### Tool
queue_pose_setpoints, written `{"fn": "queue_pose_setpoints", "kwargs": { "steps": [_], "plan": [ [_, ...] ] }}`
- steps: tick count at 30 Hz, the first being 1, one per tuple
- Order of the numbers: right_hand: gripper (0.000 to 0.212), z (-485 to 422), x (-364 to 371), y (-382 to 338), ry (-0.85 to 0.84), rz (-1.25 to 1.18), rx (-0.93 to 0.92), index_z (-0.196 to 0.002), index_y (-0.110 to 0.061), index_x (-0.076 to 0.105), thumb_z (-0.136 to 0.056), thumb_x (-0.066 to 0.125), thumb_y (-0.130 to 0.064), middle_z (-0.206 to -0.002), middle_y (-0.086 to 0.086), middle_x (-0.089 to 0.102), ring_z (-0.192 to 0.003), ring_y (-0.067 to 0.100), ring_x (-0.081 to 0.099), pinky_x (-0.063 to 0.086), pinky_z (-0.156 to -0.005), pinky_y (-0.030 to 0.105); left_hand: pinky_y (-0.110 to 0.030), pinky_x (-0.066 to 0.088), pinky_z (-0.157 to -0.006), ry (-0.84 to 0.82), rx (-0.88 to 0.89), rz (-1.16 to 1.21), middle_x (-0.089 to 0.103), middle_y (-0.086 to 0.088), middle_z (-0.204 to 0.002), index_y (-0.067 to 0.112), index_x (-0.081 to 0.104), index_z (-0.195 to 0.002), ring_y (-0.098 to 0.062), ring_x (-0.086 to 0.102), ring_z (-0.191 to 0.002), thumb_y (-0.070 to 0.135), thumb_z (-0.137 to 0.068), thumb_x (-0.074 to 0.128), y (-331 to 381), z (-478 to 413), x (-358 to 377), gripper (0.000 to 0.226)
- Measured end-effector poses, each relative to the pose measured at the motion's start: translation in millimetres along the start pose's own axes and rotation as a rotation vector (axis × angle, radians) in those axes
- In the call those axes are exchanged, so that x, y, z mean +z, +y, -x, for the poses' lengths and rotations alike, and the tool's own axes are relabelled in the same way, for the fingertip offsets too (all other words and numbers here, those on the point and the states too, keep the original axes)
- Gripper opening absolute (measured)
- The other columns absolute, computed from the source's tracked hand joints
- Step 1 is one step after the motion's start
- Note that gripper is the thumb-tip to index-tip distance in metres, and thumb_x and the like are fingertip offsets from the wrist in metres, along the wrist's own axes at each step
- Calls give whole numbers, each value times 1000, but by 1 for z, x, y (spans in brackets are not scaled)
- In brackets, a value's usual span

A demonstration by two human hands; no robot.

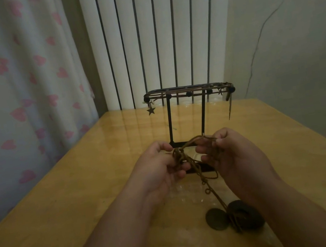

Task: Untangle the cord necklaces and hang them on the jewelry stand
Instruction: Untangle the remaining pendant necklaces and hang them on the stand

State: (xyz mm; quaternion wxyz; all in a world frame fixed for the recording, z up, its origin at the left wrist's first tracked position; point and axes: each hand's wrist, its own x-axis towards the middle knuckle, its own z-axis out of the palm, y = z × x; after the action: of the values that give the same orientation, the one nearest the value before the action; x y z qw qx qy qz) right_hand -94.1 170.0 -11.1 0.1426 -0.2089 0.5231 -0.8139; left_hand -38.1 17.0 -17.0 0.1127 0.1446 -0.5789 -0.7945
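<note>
The left hand (160, 166) pinches the knot of the tangled brown cord necklaces (180, 155), fingers curled. The right hand (234, 155) grips loose strands just right of it. Both are above the counter (83, 188), near the jewelry stand (189, 93). Their dark pendants (216, 219) lie on the counter's near right.

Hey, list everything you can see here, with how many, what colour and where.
jewelry stand: one, black, on the table behind the hands
star charm: one, dark, hanging from the stand's left end
cord necklaces: a tangle, count unclear, brown, held between both hands, trailing down
disc pendant: one, dark, on the table at the cords' end
ring pendant: one, dark, beside the disc, by the right forearm
table: one, yellow wood, under everything
radiator: one, white, behind the table
curtain: one, white with pink hearts, at left
left hand: one, pinching the tangle
right hand: one, pinching the cords
</note>
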Motion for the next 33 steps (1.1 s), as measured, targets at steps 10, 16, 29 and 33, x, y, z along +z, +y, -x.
{"fn": "queue_pose_setpoints", "kwargs": {
  "steps": [10, 16, 29, 33],
  "plan": [
    [15, 1, -3, -4, 118, -43, 94, -83, -12, 51, -95, 41, -11, -72, 5, 59, -52, 12, 42, 30, -49, 26, -21, 43, -40, 21, -4, 211, 62, -11, -84, 12, 62, -94, -13, 55, -52, 0, -97, 45, 3, -3, -2, 21],
    [22, 1, -6, -8, 118, -155, 122, -73, -17, 44, -95, 41, -16, -60, -1, 33, -49, 12, 24, 19, -42, 23, -21, 34, -38, 53, -83, 171, 55, 0, -60, 13, 63, -99, -10, 43, -44, 13, -99, 44, 5, -2, -4, 19],
    [13, 9, 2, -8, 226, 397, -59, -91, -14, 68, -95, 57, -17, -75, -8, 65, -60, -9, 62, 44, -44, 8, -22, 35, -44, -86, 124, -106, 51, -1, -62, 17, 61, -72, -13, 47, -52, 9, -93, 47, 6, 6, -1, 26],
    [9, 7, -1, -2, 243, 598, -149, -91, -30, 69, -93, 61, -26, -88, -13, 67, -78, -9, 60, 44, -55, 10, -24, 35, -46, -133, 214, -141, 53, -2, -65, 25, 65, -62, -16, 48, -58, 12, -84, 50, 6, 7, -2, 30]
  ]
}}
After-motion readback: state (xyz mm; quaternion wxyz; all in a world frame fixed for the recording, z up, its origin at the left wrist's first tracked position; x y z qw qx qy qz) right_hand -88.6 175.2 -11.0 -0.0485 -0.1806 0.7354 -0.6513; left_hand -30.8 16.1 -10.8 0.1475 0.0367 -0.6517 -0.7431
